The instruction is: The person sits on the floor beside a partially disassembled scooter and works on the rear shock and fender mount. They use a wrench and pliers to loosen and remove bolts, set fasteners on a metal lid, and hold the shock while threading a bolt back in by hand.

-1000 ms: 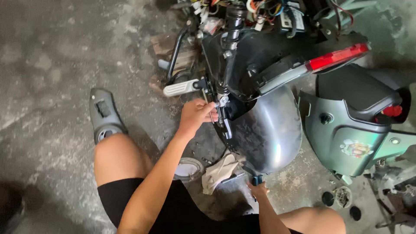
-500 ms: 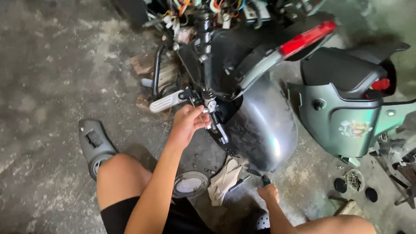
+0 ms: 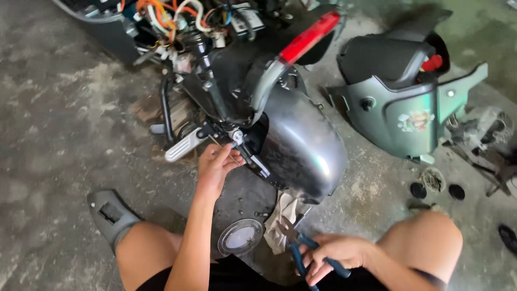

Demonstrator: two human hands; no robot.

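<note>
Looking down from the head camera, the left hand (image 3: 215,164) was up at the scooter's side, with its fingertips pinched on a small metal fitting (image 3: 237,139) just beside the silver footrest (image 3: 183,145). The fingers were curled close together, but what they held was too small to tell for sure. That fitting lay straight ahead of the fingertips, touching them. A dark bar ran from it, down and to the right, along the rear fender (image 3: 304,145).

The right hand (image 3: 336,253) was low and near the person's lap, well apart from the fitting. It was wrapped around the blue handles of a pair of pliers (image 3: 299,248). The pliers' long side pointed up and to the left, toward a crumpled rag (image 3: 283,215). The nose was slightly open and gripped nothing.

So the left hand was much nearer to the fitting. Between the pliers and the fitting sat the rag and the bottom edge of the fender.

A round grey cap (image 3: 241,237) lay on the concrete floor (image 3: 54,134) beside the rag. A green body panel (image 3: 404,108) stood off to the right. A grey sandal (image 3: 110,213) was on the left foot.
</note>
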